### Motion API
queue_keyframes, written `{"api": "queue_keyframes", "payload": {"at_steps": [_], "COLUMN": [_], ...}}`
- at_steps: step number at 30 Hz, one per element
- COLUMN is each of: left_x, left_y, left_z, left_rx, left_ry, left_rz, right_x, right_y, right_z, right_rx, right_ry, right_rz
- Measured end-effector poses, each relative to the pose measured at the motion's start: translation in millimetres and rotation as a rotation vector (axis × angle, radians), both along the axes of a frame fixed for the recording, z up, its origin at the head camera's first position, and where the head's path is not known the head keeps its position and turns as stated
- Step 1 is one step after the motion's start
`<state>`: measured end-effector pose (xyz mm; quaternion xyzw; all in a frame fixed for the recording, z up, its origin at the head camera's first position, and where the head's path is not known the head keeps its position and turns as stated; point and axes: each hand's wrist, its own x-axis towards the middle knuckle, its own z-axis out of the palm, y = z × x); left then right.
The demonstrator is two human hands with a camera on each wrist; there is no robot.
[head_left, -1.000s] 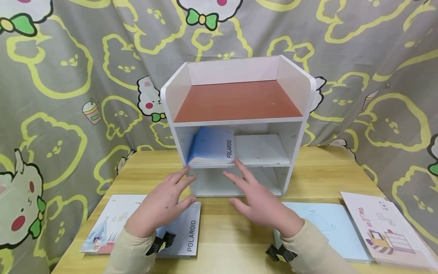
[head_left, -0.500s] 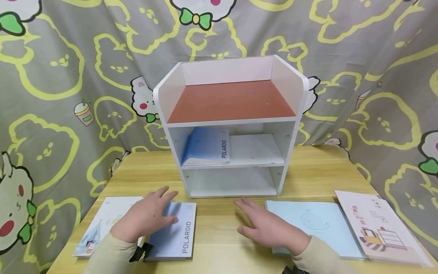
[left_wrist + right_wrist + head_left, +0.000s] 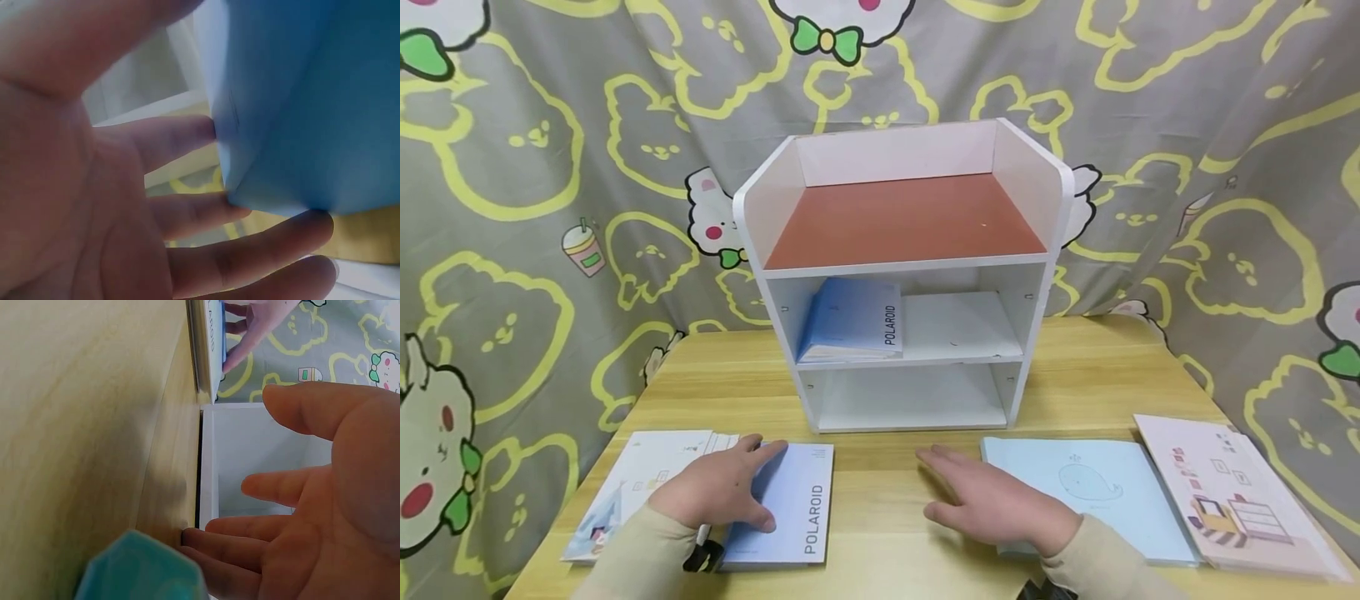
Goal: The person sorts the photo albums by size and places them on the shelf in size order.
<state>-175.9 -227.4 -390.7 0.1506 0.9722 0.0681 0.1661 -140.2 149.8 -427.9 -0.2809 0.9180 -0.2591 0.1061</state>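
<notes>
My left hand (image 3: 722, 487) reaches over the upper left part of a blue book (image 3: 797, 500) marked POLAROID, which lies on the table. Its thumb is spread over the cover. In the left wrist view the fingers of this hand (image 3: 112, 187) are extended, several tips right at the edge of the blue book (image 3: 325, 112). Low over the table, just left of a light blue book (image 3: 1075, 492) with a whale drawing, my right hand (image 3: 992, 500) has its fingers stretched out. Nothing sits between its fingers in the right wrist view, where the hand (image 3: 306, 506) appears palm-on.
A white shelf unit (image 3: 1030, 333) with a brown top board (image 3: 910, 221) stands mid-table. Another blue POLAROID book (image 3: 853, 321) rests in its middle level, on the left. A pale picture book (image 3: 625, 467) lies far left, a pink one (image 3: 1232, 500) far right. A patterned curtain (image 3: 647, 108) hangs behind.
Both hands have come back from in front of the shelf, apart and down toward the table. The left one has settled onto the blue book. The view has shifted slightly.
</notes>
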Motion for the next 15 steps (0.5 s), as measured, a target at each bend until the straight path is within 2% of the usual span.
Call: {"api": "queue_keyframes", "payload": {"at_steps": [6, 11, 15], "left_x": [1.0, 1.2, 0.1], "left_y": [-0.2, 3.5, 17.6], "left_z": [-0.3, -8.8, -16.1], "left_rx": [0.047, 0.070, 0.110], "left_ry": [0.000, 0.065, 0.110], "left_rz": [-0.014, -0.058, -0.110], "right_x": [0.5, -0.1, -0.2], "right_y": [-0.4, -0.1, -0.7], "right_z": [0.9, 1.5, 1.7], "right_rx": [0.002, 0.004, 0.006], "right_ry": [-0.003, -0.004, -0.003], "right_rz": [-0.002, 0.004, 0.004]}}
